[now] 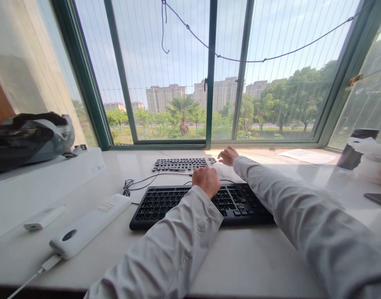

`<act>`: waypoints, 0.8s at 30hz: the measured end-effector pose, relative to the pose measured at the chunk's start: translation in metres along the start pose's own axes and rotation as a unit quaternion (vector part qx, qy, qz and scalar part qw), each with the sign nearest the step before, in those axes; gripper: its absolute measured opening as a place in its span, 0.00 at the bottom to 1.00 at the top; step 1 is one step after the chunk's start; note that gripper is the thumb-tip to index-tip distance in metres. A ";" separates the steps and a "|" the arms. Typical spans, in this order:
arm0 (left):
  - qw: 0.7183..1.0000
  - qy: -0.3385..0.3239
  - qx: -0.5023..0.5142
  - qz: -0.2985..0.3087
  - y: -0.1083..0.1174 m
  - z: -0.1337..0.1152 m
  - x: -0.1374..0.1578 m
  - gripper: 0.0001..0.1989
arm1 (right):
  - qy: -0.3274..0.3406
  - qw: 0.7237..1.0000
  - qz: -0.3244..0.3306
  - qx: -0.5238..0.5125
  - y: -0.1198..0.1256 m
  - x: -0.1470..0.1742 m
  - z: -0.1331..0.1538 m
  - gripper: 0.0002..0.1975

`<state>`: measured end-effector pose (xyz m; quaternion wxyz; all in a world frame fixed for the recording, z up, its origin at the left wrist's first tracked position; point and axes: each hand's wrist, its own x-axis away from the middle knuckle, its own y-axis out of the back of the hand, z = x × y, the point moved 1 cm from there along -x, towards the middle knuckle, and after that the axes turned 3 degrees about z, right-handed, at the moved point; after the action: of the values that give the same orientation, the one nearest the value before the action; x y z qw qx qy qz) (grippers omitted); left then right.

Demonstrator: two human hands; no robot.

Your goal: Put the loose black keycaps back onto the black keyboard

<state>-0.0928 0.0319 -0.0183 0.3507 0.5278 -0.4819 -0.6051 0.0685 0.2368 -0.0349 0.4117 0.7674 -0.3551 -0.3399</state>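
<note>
A black keyboard (165, 204) lies in front of me, its main key area showing bare key sockets without caps. Over its far edge, my left hand (206, 181) is closed in a fist; whatever it may hold is hidden. Beyond the keyboard, loose black keycaps (179, 163) lie in rows on the white sill, with a small group (212, 160) at their right end. My right hand (228, 156) reaches down beside that small group, fingers bent and a little apart, and nothing shows in them. A crumpled clear plastic bag (229, 171) lies under and beside my right wrist.
A coiled black cable (128, 187) runs left of the keyboard. Further left are a white power strip (87, 226), a small white device (44, 218) and a white box (47, 178) bearing a dark helmet (35, 137). Paper (307, 156) and a phone (379, 199) lie at right.
</note>
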 end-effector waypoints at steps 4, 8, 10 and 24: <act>0.999 -0.015 -0.002 -0.042 -0.003 0.001 -0.002 0.15 | 0.005 1.000 0.005 -0.003 -0.010 -0.015 0.000 0.12; 0.999 -0.014 0.000 -0.041 -0.004 0.002 -0.002 0.15 | 0.016 1.000 -0.005 0.010 -0.017 -0.019 0.008 0.11; 0.999 -0.014 0.001 -0.040 -0.003 0.002 -0.002 0.15 | 0.023 0.999 -0.020 0.020 -0.018 -0.018 0.013 0.12; 0.999 -0.031 -0.005 -0.038 0.001 0.000 0.000 0.16 | 0.046 0.987 -0.148 -0.037 0.044 0.064 0.013 0.20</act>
<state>-0.0926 0.0319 -0.0178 0.3147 0.5252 -0.4691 -0.6364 0.0795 0.1611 -0.0171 0.4009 0.8107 -0.2054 -0.3739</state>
